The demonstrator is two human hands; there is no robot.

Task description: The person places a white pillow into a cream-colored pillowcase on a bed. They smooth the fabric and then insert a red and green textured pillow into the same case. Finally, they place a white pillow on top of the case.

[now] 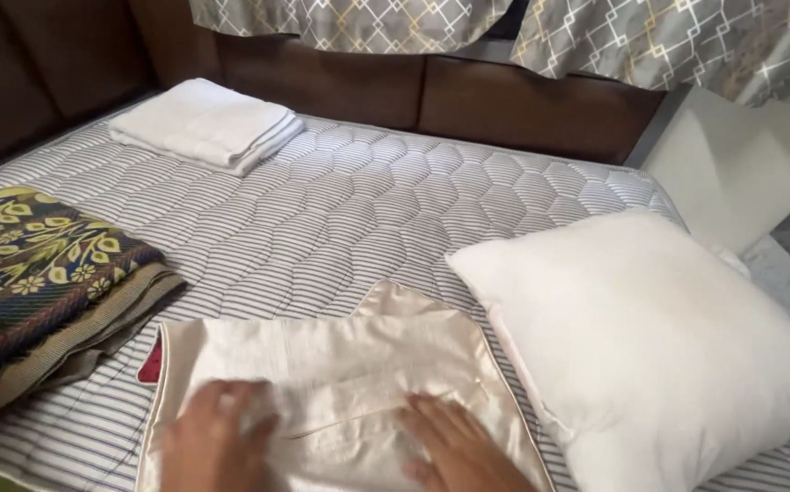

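While both hands press flat on a cream cover (340, 383) at the near edge of a bed, the left hand (217, 442) is blurred, its fingers spread open on the cloth and gripping nothing. To its right, the right hand (463, 446) lies palm down with fingers extended, likewise holding nothing, resting on a fold line that runs across the satin-like fabric. A dark red patch (150, 366) shows at the cover's left edge. Just beside the cover, on the right, a plump white pillow (650, 346) sits on the striped, quilted mattress (386, 200), its near corner touching the cover. Left of the hands, a folded floral blanket (35, 282) in dark green, yellow and tan lies near the mattress edge. Well apart, toward the far left corner, a stack of folded white linen (203, 123) rests by the brown padded headboard (431, 91). Grey patterned curtains (668, 36) hang above.
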